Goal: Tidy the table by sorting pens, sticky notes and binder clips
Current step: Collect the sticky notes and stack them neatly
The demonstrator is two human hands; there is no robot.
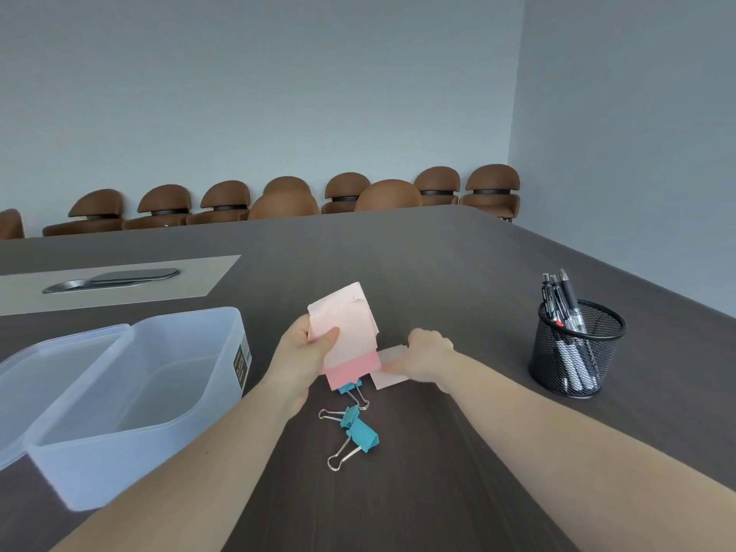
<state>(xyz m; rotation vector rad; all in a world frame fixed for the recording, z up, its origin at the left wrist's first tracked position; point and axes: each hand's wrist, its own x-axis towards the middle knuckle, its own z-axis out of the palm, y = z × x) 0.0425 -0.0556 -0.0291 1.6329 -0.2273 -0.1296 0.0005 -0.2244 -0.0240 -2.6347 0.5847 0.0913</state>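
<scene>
On the dark wood-grain worktop (458, 272), the left hand (304, 352) is closed around a fanned stack of pink sticky notes (344, 332), thumb on the near face and fingers behind, holding it tilted up off the surface near the middle of the scene. Just to its right, the right hand (428, 352) lies knuckles-up on a single pale pink sticky note (388, 368) that lies flat on the worktop; its fingers are curled down onto the paper, but whether they pinch it or only press on it cannot be told. Nearer than the held stack, three blue binder clips lie together on the worktop: one blue binder clip (350, 388) partly hidden under the lower edge of the stack, a second small blue clip (348, 416) just nearer, and a larger blue clip (364, 436) touching it, its wire handles pointing near-left. To the left stands a translucent plastic storage box (223, 352), open, with its lid (59, 360) leaning along its left side. At the right, well apart from the hands, a black wire-mesh pen cup (577, 352) holds several black pens (559, 300) leaning to the left. Farther left, a pale inset panel (191, 280) in the worktop carries a dark oval cable hatch (115, 278). Beyond the far edge, brown chairs (346, 191) line a grey wall.
</scene>
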